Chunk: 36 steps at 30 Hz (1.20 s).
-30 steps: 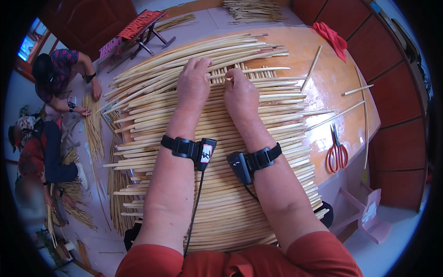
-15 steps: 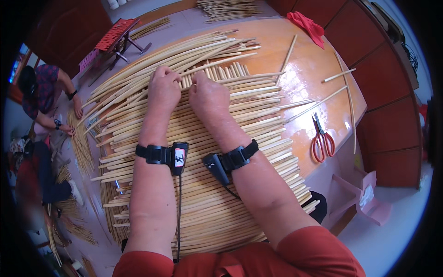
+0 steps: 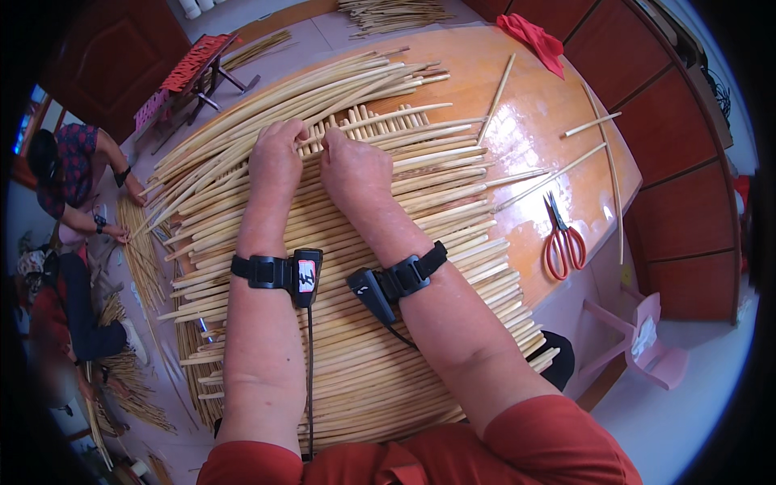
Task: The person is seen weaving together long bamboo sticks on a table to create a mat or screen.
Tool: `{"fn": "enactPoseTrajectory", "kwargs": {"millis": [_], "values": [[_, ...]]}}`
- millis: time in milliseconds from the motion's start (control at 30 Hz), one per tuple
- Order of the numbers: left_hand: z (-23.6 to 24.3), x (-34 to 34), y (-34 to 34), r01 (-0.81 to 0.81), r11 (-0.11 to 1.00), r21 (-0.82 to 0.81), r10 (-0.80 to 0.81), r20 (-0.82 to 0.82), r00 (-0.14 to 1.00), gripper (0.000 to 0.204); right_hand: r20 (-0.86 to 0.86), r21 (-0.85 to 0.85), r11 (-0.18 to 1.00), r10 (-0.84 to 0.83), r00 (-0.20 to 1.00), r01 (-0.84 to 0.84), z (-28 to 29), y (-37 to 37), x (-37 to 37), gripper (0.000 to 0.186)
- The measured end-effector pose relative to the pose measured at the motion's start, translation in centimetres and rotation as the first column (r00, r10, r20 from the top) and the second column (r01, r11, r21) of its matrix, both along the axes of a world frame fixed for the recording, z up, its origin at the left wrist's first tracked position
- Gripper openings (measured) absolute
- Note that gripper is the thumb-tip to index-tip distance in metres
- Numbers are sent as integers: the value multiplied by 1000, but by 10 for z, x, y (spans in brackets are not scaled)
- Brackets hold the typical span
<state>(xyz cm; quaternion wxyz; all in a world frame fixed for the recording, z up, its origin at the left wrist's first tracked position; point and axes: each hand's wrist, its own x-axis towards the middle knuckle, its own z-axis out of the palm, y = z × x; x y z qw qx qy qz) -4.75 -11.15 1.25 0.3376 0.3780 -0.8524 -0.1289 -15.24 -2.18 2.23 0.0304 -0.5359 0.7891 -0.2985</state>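
Observation:
A woven mat of pale peeled sticks lies in front of me, its rows running left to right and overhanging the near side. At its far edge a row of short upright stick ends stands up. My left hand is closed there, its fingertips pinching at a pale stick laid across these ends. Close beside it, my right hand is also closed, with thumb and forefinger at the same spot. Both sets of fingertips partly hide what they grip. Beyond my hands lies a bundle of loose long sticks.
Red-handled scissors, a few loose sticks and a red cloth lie on the orange tabletop. A pink plastic stool stands at right. On the left, two people handle sticks on the floor near a red-topped stool.
Both hands have shifted slightly left along the mat's far edge, their fingers still closed. The whole view has moved a little. The person at far left keeps bending over the sticks.

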Motion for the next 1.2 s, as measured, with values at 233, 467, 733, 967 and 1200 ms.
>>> {"fn": "enactPoseTrajectory", "kwargs": {"millis": [233, 467, 733, 967, 1200], "values": [[0, -2, 3, -82, 980, 179, 99, -91, 991, 22, -17, -24, 1000, -14, 1000, 14, 0, 1, 1, 9], [-4, 3, -1, -30, 997, -75, 26, -59, 998, 16, -55, -28, 1000, 9, 998, -10, -1, 2, 1, 9], [-4, 0, -1, -11, 997, -71, 1, -141, 990, 14, 30, -96, 995, -21, 999, 24, 0, 4, 0, 8], [-7, 9, -12, 86, 995, 43, -79, -148, 986, 16, 119, -154, 988, -4, 993, 23, 1, 4, 2, 8], [-19, 3, -15, 273, 948, -161, -280, -19, 960, 3, 132, -261, 963, -29, 991, 63, -5, 7, -8, 8]]}}
